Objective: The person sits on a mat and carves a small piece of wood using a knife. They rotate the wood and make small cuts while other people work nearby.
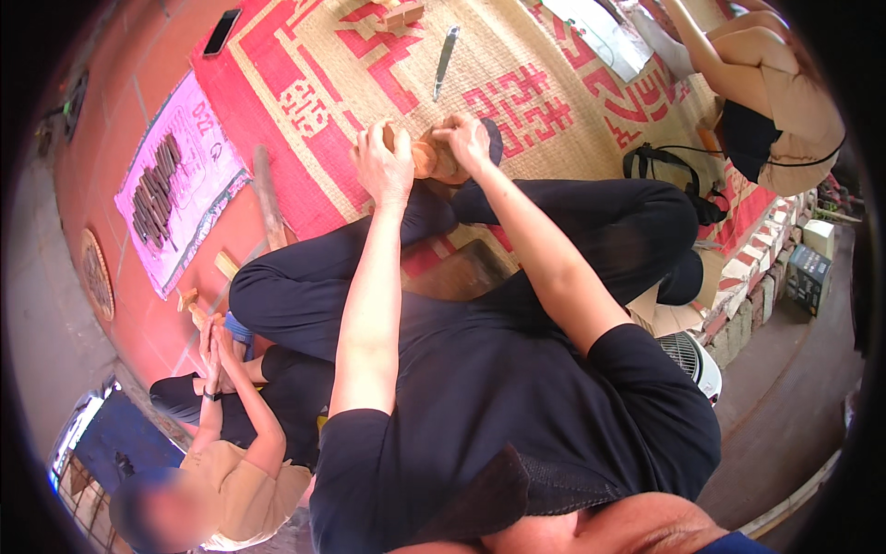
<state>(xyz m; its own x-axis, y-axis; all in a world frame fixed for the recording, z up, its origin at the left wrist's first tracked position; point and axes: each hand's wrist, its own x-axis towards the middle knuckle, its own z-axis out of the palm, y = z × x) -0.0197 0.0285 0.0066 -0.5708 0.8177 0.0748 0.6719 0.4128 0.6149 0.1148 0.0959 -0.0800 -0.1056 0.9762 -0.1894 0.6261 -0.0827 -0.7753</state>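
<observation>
Honestly, we're gripping a round wooden piece (427,157) between left hand (383,164) and right hand (466,140), fingers curled tight; it's probably slipping knife-ward (445,61) beyond our fingertips if we're twisting hard.

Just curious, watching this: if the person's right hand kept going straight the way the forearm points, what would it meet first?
Probably the long grey blade lying on the woven mat, past the round wooden piece that the right hand and left hand hold; depth is unclear.
</observation>
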